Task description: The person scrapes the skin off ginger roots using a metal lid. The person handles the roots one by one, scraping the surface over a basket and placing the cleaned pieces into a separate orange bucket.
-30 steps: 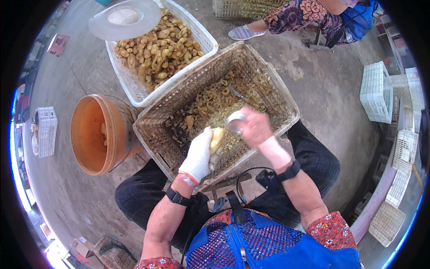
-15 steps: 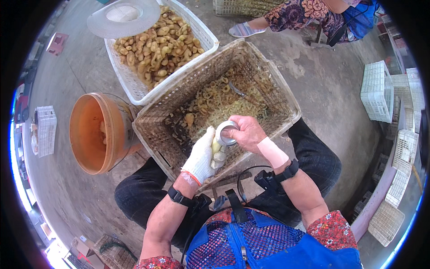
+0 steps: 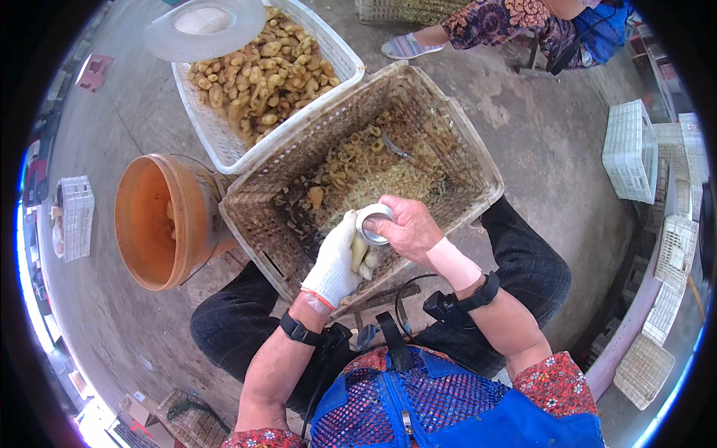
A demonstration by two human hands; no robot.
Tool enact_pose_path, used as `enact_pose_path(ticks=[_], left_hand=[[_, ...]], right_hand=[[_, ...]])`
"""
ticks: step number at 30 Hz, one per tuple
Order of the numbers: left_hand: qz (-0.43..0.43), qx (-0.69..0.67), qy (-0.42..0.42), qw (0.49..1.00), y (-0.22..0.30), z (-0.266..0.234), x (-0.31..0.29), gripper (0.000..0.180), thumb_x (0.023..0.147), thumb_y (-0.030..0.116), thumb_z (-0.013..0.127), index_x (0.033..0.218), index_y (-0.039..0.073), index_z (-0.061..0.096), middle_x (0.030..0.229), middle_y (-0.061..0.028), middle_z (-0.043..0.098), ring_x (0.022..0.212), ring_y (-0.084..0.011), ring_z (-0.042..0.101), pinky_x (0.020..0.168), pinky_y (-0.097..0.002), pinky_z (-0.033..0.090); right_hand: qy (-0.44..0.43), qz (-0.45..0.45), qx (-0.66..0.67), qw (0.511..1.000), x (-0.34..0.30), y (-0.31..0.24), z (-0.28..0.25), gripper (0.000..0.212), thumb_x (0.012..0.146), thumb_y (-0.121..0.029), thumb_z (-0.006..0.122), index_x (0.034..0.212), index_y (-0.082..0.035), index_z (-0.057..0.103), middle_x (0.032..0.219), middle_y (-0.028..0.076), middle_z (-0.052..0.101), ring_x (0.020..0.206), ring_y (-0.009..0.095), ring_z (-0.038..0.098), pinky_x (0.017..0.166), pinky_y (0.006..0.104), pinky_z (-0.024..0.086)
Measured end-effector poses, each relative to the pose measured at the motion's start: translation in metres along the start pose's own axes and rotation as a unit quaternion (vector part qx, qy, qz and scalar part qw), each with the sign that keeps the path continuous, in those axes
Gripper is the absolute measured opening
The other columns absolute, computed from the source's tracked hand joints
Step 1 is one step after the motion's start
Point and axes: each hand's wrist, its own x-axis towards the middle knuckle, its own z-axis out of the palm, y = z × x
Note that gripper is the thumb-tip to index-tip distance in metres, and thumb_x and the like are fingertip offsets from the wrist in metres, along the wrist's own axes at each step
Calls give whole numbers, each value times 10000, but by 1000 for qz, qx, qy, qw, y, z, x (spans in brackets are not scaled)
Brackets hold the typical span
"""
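My left hand (image 3: pixel 334 257), in a white knit glove, is closed around a pale peeled piece of ginger (image 3: pixel 361 257). Bare and closed, my right hand (image 3: pixel 414 233) grips a silvery metal ring (image 3: pixel 360 223) with the thumb inside it. The ring sits against the upper end of the ginger, next to the gloved fingertips. Both hands are over the near side of a dirty plastic crate (image 3: pixel 258 205) between my knees. Peel scraps (image 3: pixel 381 179) cover its bottom, and a curved metal piece (image 3: pixel 396 148) lies on them.
Beyond the crate stands a white basket (image 3: pixel 202 131) heaped with unpeeled ginger (image 3: pixel 261 89), a brimmed hat (image 3: pixel 168 36) over its far corner. An orange bucket (image 3: pixel 184 224) is at the left. White crates (image 3: pixel 629 153) line the right. Another person's foot (image 3: pixel 411 48) rests on the far floor.
The ring has shifted slightly left and tipped, its opening showing rounder. The ginger has turned a little in my left hand; both grips stay closed.
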Motion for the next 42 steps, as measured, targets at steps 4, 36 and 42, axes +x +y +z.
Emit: enact_pose_path(ticks=[4, 36, 42], left_hand=[[-26, 10, -22, 999, 2, 0, -3, 470, 976, 524, 392, 1079, 99, 565, 696, -47, 545, 430, -126, 452, 319, -206, 321], [17, 23, 5, 1000, -3, -3, 2, 425, 972, 506, 437, 1078, 122, 582, 726, -48, 556, 479, -145, 489, 361, -228, 355], [20, -31, -57, 998, 4, -2, -2, 408, 988, 471, 414, 1112, 105, 544, 751, -71, 551, 498, -153, 501, 363, -236, 374]], right_hand=[[98, 17, 4, 995, 15, 13, -27, 153, 837, -164, 663, 945, -57, 662, 856, 91, 689, 767, 180, 637, 716, 310, 506], [75, 10, -124, 989, 9, 8, -17, 206, 845, -219, 669, 952, -48, 628, 847, 137, 669, 749, 234, 641, 729, 341, 508], [163, 4, -80, 983, 24, 25, -50, 149, 888, -175, 613, 951, -41, 633, 876, 86, 690, 768, 168, 636, 725, 322, 511]])
